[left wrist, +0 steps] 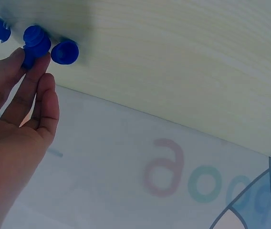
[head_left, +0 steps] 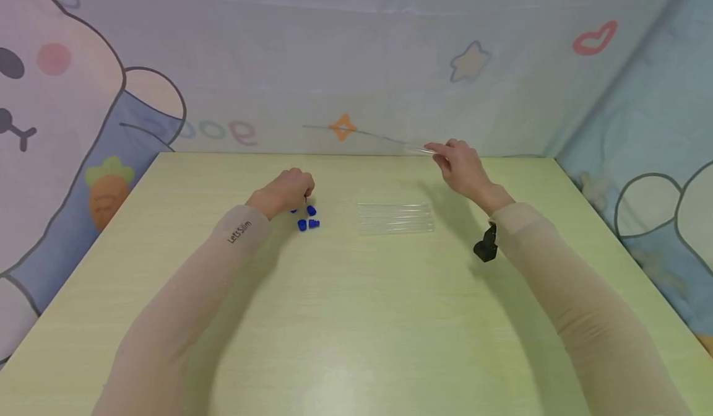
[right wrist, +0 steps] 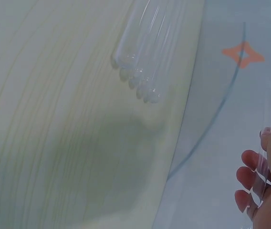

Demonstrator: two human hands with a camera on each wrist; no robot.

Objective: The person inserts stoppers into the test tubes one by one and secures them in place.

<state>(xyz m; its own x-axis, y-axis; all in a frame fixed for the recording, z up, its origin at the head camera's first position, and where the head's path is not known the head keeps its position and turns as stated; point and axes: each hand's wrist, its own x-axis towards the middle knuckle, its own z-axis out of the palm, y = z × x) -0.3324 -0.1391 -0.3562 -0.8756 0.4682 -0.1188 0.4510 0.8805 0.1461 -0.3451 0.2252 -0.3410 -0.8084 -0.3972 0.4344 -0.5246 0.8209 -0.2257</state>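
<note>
My left hand [head_left: 285, 190] is over a small group of blue tube caps [head_left: 311, 210] on the table. In the left wrist view its thumb and forefinger pinch one blue cap [left wrist: 28, 60], partly hidden by the fingertips, with other caps close around it. Near the table's back edge my right hand [head_left: 461, 167] is raised, holding a clear test tube [head_left: 419, 150] that points left. The right wrist view shows the fingers curled along this transparent tube [right wrist: 262, 167]. Between the hands, several clear test tubes [head_left: 395, 218] lie side by side on the table.
The pale wooden table [head_left: 356, 317] meets a printed cloth backdrop [head_left: 356, 63] at its back edge. Another printed cloth [head_left: 640, 156] hangs along the right side. A black device [head_left: 486, 246] is attached at the right wrist.
</note>
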